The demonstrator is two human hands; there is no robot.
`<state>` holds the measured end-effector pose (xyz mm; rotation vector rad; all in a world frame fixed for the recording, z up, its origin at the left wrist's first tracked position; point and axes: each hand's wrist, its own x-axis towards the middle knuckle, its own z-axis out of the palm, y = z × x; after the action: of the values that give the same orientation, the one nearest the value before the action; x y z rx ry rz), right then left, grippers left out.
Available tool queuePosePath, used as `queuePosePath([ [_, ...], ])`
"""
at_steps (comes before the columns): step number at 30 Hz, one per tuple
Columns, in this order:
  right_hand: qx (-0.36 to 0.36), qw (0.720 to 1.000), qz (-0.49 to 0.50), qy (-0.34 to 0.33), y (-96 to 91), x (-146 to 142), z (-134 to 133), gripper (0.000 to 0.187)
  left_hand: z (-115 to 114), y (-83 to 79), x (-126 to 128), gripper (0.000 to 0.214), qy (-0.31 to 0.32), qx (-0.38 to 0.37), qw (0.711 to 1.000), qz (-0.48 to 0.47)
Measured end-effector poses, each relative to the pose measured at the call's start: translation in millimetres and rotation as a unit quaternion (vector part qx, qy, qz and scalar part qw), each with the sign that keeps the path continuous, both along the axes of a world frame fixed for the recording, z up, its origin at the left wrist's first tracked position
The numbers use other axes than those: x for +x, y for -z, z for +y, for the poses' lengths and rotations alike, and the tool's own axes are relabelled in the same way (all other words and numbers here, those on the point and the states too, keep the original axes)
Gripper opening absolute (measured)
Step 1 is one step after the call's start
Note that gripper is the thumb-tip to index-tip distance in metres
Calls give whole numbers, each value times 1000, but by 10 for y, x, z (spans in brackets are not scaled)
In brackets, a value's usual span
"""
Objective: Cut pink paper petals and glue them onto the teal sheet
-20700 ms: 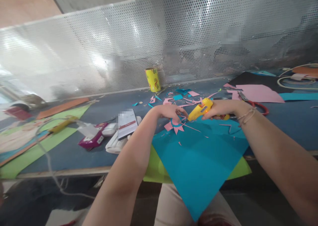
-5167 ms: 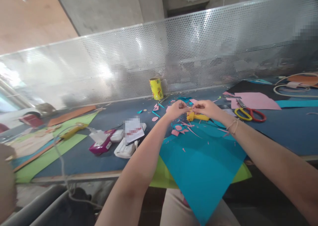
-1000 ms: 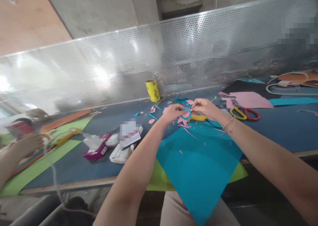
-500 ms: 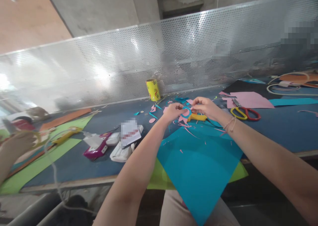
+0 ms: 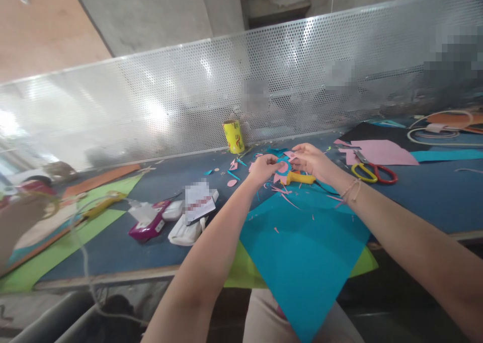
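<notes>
My left hand [image 5: 264,168] is closed in a pinch on a round blue-and-pink paper cutout [image 5: 284,169]. A pink pointed piece sticks out at its lower edge. My right hand [image 5: 312,161] is right beside it, finger and thumb pinching a small pink paper piece [image 5: 290,155] at the cutout's upper right. Whether the small piece touches the cutout I cannot tell. Just below my right hand lies a yellow-handled tool with a black cord [image 5: 301,177], its front end hidden by the paper. A large blue sheet [image 5: 305,242] hangs over the table edge towards my lap.
Scissors [image 5: 375,173] with yellow and red handles rest by pink paper [image 5: 388,152] on the right. A yellow roll [image 5: 234,137] stands near the perforated screen. To the left are a purple power strip [image 5: 147,226], white chargers and another person's blurred hand [image 5: 26,217].
My right hand has shifted slightly, and the small pink piece now shows at its fingertips above the cutout. My left hand keeps its hold. The other person's hand at left has moved.
</notes>
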<state>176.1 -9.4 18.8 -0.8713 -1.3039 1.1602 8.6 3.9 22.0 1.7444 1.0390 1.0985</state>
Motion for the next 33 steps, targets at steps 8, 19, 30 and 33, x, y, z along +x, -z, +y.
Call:
queuePosePath([
  [8, 6, 997, -71, 6, 103, -44, 31, 32, 9, 63, 38, 17, 15, 24, 999, -18],
  [19, 19, 992, -120, 15, 106, -13, 54, 39, 30, 87, 55, 17, 13, 65, 997, 35],
  [30, 63, 799, -539, 257, 263, 804, 406, 25, 29, 70, -18, 11, -119, 199, 964, 131],
  [33, 74, 799, -537, 259, 336, 790, 434, 23, 43, 81, -18, 9, -117, 207, 963, 130],
])
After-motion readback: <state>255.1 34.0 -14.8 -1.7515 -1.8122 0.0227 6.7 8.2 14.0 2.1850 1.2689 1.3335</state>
